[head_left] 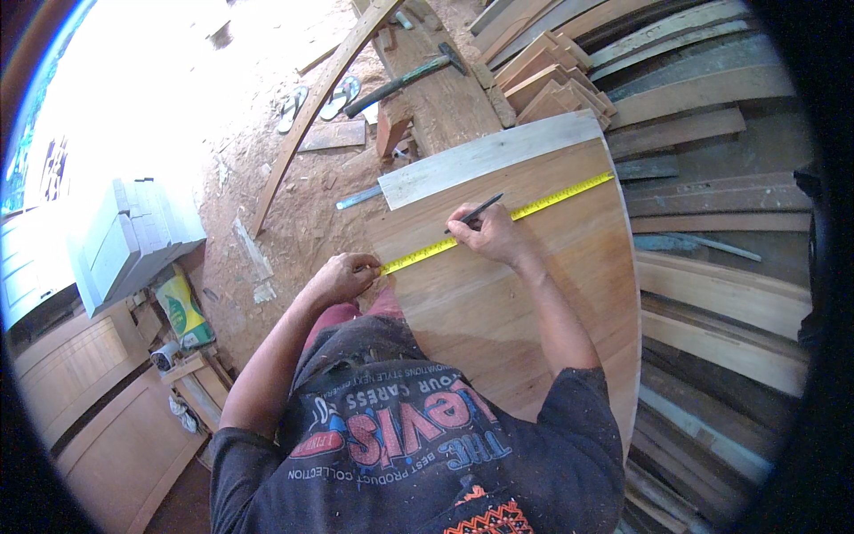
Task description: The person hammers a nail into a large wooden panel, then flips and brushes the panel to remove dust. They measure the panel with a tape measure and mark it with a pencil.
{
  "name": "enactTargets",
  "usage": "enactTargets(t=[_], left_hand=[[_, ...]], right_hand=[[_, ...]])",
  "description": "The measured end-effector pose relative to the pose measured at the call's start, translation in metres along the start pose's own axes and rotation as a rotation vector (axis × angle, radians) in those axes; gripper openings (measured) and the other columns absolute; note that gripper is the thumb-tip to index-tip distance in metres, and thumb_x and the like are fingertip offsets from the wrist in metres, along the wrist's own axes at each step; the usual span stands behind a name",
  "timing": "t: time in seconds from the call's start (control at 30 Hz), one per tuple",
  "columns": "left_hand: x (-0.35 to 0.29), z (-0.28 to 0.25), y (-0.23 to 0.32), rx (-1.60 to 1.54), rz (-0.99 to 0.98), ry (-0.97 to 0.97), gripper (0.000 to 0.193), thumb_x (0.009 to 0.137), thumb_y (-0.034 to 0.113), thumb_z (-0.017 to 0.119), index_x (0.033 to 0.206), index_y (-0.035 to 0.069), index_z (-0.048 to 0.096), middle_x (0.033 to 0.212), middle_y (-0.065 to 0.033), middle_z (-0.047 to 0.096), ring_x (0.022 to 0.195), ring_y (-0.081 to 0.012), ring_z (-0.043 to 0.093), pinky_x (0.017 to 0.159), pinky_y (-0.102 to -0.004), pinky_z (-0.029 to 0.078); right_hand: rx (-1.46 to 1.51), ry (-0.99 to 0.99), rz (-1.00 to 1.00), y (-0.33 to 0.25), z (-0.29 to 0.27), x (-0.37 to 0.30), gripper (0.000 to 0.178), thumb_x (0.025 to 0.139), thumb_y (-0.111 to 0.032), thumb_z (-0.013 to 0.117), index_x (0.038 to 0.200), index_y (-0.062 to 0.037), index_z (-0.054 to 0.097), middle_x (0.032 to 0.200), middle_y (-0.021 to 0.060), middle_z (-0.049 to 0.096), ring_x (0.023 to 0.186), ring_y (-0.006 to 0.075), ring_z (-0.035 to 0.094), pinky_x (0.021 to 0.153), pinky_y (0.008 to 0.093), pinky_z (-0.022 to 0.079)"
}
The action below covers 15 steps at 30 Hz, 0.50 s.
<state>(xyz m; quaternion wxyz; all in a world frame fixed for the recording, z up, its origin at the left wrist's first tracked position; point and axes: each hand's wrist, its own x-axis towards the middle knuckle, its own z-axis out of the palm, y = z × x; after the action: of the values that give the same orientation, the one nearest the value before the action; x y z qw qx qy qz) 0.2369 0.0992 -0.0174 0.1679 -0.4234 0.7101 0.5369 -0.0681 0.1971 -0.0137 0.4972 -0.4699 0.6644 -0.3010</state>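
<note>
A yellow tape measure (pixel 556 198) is stretched slantwise across a brown wooden panel (pixel 543 303). My left hand (pixel 342 278) is closed round the tape's near left end, at the panel's left edge; its fingers hide whatever part of the tape they cover. Over the middle of the tape, my right hand (pixel 492 236) grips a dark pencil (pixel 486 207). The pencil's lower end points down at the tape's edge; I cannot tell whether it touches the wood. A pale, whitish strip of wood (pixel 489 162) lies along the panel's far edge.
Stacked planks (pixel 721 200) fill the right side. Beyond the panel, a hammer (pixel 405 84) rests on a thick timber (pixel 445 111). A long curved wooden piece (pixel 311 111) slants near a pair of sandals (pixel 340 96). Pale blocks (pixel 133 231) and a green-yellow bag (pixel 184 307) stand left.
</note>
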Motion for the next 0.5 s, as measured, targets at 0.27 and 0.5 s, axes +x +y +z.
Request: enactTargets(t=[0.27,0.5], left_hand=[[0.000,-0.004,0.006,-0.052,-0.086,-0.052,0.035,0.092,0.029,0.063,0.116,0.006,0.073,0.105,-0.0222,0.073,0.093,-0.0356,0.073,0.085,-0.0433,0.056],[0.002,-0.003,0.003,-0.013,-0.040,-0.028,0.032,0.094,0.029,0.065,0.110,0.003,0.073,0.089,-0.0145,0.075,0.082,-0.0232,0.073,0.077,-0.0371,0.057]], right_hand=[[0.346,0.240,-0.043,0.005,-0.013,0.000,0.028,0.096,-0.014,0.069,0.122,-0.0033,0.063,0.094,0.0062,0.071,0.080,0.0119,0.068,0.069,0.0275,0.056],[0.649,0.457,-0.223,-0.013,-0.045,-0.019,0.070,0.097,-0.007,0.067,0.157,-0.0067,0.032,0.124,0.0140,0.062,0.088,0.0179,0.071,0.064,0.0236,0.060]])
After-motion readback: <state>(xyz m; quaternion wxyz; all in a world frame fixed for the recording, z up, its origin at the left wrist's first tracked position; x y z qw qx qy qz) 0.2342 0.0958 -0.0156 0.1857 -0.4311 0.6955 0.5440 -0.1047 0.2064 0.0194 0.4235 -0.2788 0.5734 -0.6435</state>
